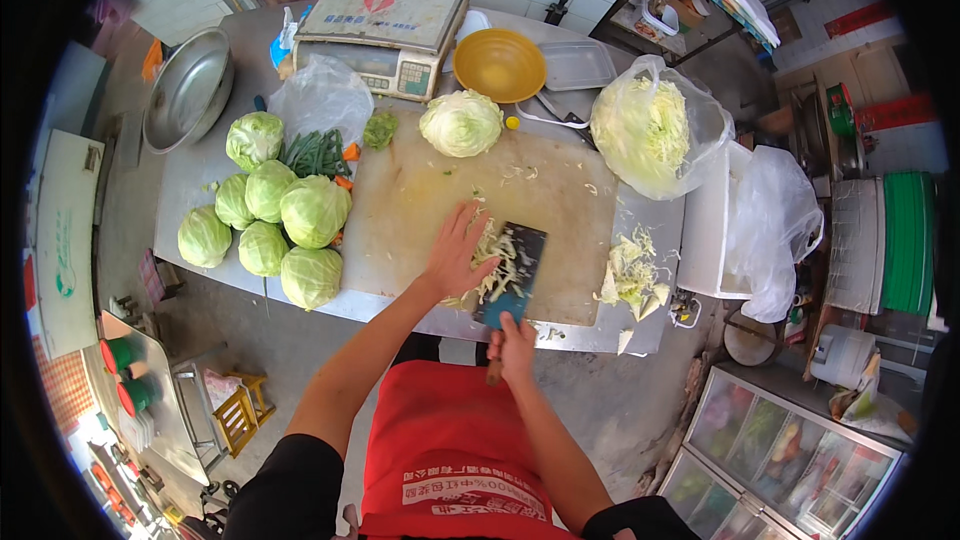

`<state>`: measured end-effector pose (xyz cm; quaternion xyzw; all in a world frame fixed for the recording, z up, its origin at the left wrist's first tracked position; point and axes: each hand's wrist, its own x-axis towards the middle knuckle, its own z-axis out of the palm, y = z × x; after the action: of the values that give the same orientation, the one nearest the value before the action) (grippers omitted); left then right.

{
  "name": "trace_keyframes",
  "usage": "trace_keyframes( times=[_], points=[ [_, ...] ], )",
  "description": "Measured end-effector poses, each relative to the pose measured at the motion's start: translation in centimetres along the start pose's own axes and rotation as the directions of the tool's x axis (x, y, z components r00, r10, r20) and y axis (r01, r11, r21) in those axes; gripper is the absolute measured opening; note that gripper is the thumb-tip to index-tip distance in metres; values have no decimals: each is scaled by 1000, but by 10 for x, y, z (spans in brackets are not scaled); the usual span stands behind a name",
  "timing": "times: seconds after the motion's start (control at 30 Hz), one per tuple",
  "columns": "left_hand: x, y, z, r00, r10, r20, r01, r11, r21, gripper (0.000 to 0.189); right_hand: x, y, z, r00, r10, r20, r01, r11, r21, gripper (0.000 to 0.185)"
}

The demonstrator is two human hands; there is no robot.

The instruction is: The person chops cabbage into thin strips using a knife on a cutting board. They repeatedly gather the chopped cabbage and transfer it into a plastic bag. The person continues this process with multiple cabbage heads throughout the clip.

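My right hand grips the wooden handle of a cleaver, whose broad dark blade lies low over the cutting board. Shredded cabbage is heaped along the blade's left side, and some shreds lie on the blade. Against that heap rests my left hand, palm down with fingers spread. A pale cabbage sits at the board's far edge. More shreds and core pieces lie on the metal table to the right of the board. A plastic bag of shredded cabbage stands at the far right corner.
Several whole cabbages crowd the table's left side beside cut green vegetables. Behind them stand a digital scale, a yellow bowl and a steel basin. A white foam box adjoins the table's right edge.
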<state>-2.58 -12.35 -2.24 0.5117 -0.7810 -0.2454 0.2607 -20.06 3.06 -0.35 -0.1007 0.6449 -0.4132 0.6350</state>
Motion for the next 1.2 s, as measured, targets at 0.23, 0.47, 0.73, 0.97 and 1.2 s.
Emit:
trace_keyframes(
  times=[0.23,0.47,0.73,0.97,1.2],
  points=[
    [13,-5,10,986,114,122,-117,993,23,86,9,-14,-55,1000,-20,24,20,1000,-7,26],
    [-34,17,-2,994,-50,-101,40,994,-98,94,18,37,36,978,13,209,21,987,-162,32],
    [1,68,5,974,-41,-225,14,993,-121,81,-11,-40,25,964,29,265,-2,995,-101,28],
    [219,220,2,942,301,-146,-305,952,-5,73,5,-244,-35,986,-102,129,62,958,278,31],
    [449,247,97,928,344,142,-359,928,99,43,93,-395,-96,989,-51,141,-25,870,492,33]
  ],
)
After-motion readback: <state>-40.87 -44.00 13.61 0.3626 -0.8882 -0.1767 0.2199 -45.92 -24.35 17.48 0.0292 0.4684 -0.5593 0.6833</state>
